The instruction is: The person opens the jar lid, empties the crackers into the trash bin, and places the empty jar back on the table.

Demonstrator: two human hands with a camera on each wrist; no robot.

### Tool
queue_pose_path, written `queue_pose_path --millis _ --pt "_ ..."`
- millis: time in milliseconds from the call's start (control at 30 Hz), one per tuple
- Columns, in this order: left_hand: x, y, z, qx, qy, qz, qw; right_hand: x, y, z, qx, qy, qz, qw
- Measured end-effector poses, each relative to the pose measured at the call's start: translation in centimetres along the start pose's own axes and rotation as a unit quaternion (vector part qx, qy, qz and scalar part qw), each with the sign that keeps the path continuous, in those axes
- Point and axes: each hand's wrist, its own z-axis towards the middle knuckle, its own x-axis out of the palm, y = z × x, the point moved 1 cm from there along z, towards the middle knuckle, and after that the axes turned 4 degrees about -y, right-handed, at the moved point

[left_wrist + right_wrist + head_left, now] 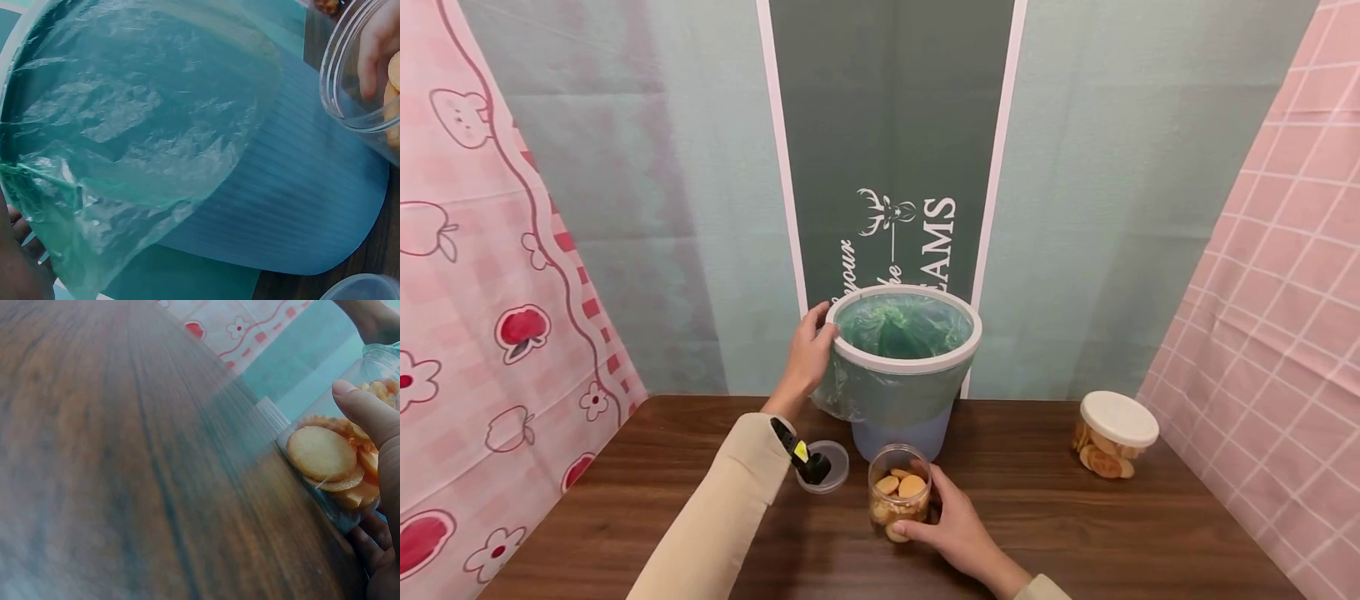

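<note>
A pale blue trash bin point(898, 433) with a white rim stands on the wooden table, lined with a thin green plastic bag point(144, 112) that hangs over its outside. My left hand point(807, 357) grips the bin's rim at its left side, thumb toward the front. My right hand point(957, 527) holds a lidless clear jar point(880, 510) from the right, close in front of the bin. Round flat crackers point(322, 453) lie inside this jar, along with smaller snack pieces. In the right wrist view the thumb lies across the jar's side.
A round clear lid point(838, 475) lies on the table left of the jar, partly behind the left wrist's camera strap. Farther right stands a second jar of crackers with a white lid point(1118, 418). Patterned curtains point(625, 167) enclose the table at the back and sides.
</note>
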Motion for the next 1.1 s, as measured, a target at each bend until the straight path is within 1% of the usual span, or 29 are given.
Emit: queue_pose_path --millis 167,300,400,533,600,733,900,1000,1100 --pt "0.2 0.5 -0.1 -0.002 -0.006 -0.013 0.9999 0.1 0.0 0.1 -0.002 -0.001 0.0 1.0" --pt "0.1 0.6 -0.2 -0.007 -0.006 -0.018 0.9998 0.1 0.2 0.0 -0.005 -0.014 0.011 1.0" --pt "0.1 0.7 -0.1 -0.007 0.0 -0.021 0.9998 -0.1 0.4 -0.1 -0.011 -0.023 0.02 0.999" --pt "0.2 0.8 -0.1 -0.007 0.004 -0.024 0.9997 -0.8 0.6 -0.6 -0.021 -0.022 0.03 0.999" --pt "0.1 0.8 -0.1 -0.008 0.005 -0.022 0.9997 -1.4 0.7 -0.9 -0.027 -0.029 0.029 0.999" --pt "0.2 0.8 -0.2 -0.011 0.008 -0.02 0.9997 -3.1 1.4 -1.5 -0.036 -0.042 0.022 0.998" --pt "0.0 0.8 -0.2 -0.009 0.009 -0.024 0.9996 -5.5 2.9 -1.5 -0.057 -0.038 -0.009 0.998" --pt "0.0 0.8 -0.1 -0.007 0.01 -0.024 0.9996 -6.8 3.8 -1.3 -0.091 -0.034 -0.034 0.995" --pt "0.0 0.7 -0.1 -0.007 0.013 -0.025 0.9996 -8.0 4.7 -0.9 -0.13 -0.028 -0.043 0.99"
